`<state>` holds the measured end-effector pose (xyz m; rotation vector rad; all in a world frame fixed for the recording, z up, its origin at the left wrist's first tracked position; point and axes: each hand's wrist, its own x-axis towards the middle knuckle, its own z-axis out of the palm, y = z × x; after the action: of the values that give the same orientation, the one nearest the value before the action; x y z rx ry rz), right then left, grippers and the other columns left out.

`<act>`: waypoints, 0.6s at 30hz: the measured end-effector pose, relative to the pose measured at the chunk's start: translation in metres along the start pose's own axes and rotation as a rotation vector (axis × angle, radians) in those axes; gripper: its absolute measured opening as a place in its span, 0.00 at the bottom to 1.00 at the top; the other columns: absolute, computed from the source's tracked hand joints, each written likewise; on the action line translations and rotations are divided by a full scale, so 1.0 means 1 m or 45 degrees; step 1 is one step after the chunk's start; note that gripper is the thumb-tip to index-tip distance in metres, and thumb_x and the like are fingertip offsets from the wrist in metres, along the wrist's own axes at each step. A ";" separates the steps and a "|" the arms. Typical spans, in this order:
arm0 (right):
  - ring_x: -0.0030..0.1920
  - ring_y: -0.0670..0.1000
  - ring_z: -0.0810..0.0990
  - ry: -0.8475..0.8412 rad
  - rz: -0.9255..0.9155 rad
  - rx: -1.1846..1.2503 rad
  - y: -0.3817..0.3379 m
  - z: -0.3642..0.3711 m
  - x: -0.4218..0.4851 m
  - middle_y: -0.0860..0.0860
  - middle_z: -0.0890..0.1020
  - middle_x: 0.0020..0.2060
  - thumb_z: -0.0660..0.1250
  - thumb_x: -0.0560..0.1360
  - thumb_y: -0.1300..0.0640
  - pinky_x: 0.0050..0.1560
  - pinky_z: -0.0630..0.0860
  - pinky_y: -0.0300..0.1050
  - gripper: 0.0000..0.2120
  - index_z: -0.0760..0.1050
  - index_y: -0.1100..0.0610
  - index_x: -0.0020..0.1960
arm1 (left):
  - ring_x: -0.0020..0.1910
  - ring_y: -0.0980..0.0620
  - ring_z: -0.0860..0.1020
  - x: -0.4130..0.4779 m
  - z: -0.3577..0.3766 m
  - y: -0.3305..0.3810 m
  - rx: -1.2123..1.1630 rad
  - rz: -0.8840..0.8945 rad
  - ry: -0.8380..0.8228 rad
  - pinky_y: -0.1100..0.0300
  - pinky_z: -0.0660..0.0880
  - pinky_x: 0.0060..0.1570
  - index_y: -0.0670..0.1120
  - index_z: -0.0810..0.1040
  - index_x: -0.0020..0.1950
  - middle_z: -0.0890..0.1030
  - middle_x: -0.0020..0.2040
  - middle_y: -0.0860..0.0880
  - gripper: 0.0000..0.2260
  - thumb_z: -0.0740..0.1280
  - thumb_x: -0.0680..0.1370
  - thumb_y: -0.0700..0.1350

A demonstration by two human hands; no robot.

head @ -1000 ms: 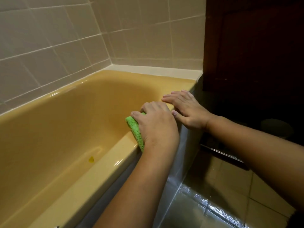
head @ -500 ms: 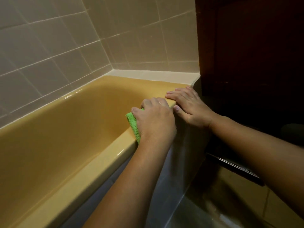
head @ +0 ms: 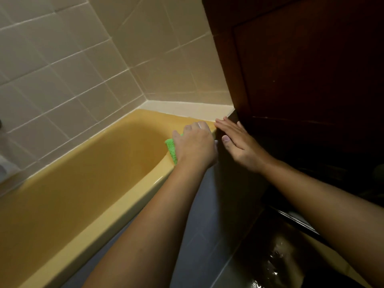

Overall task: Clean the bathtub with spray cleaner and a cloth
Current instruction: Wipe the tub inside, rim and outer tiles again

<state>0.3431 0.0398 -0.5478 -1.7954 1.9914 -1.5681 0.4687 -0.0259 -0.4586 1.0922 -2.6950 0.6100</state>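
Sliding farther up the bathtub [head: 116,206] rim, your left hand [head: 195,146], fingers curled over the green cloth [head: 172,149], nears the far corner; your right hand [head: 239,142] lies flat, fingers together, at its 3 o'clock. Rim-wiping underway; the corner likely comes next.

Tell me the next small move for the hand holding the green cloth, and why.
Probably slide the left hand and its green cloth the last stretch along the bathtub rim into the far corner: the cloth sits just short of it, and the right hand lies flat beside that corner.
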 end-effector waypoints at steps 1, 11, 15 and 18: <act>0.81 0.43 0.55 0.019 0.031 0.070 -0.002 -0.002 -0.003 0.48 0.64 0.80 0.52 0.83 0.49 0.82 0.44 0.47 0.27 0.64 0.56 0.81 | 0.67 0.43 0.73 0.006 0.000 0.005 -0.012 -0.001 -0.005 0.38 0.67 0.68 0.43 0.69 0.70 0.76 0.66 0.43 0.24 0.63 0.82 0.58; 0.73 0.45 0.67 0.247 0.466 0.752 0.001 0.001 -0.023 0.48 0.70 0.76 0.52 0.87 0.43 0.67 0.65 0.41 0.23 0.64 0.45 0.80 | 0.71 0.41 0.72 0.055 -0.002 0.050 0.016 0.039 -0.056 0.36 0.61 0.74 0.42 0.67 0.72 0.75 0.69 0.41 0.25 0.63 0.82 0.57; 0.74 0.47 0.68 0.370 0.566 1.084 -0.012 0.005 -0.022 0.44 0.72 0.73 0.50 0.88 0.46 0.70 0.65 0.45 0.20 0.63 0.44 0.79 | 0.61 0.40 0.77 0.057 -0.002 0.041 -0.192 0.206 0.072 0.46 0.69 0.63 0.43 0.71 0.65 0.79 0.61 0.42 0.18 0.66 0.81 0.53; 0.63 0.38 0.73 0.375 0.550 1.118 -0.020 0.005 -0.020 0.38 0.76 0.62 0.51 0.88 0.48 0.61 0.70 0.33 0.17 0.67 0.44 0.75 | 0.59 0.41 0.78 0.048 -0.006 0.025 -0.526 0.252 0.094 0.51 0.73 0.55 0.43 0.72 0.67 0.80 0.61 0.42 0.20 0.69 0.80 0.53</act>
<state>0.3676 0.0550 -0.5481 -0.7887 1.2623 -2.1191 0.4165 -0.0370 -0.4464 0.6895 -2.7100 0.1014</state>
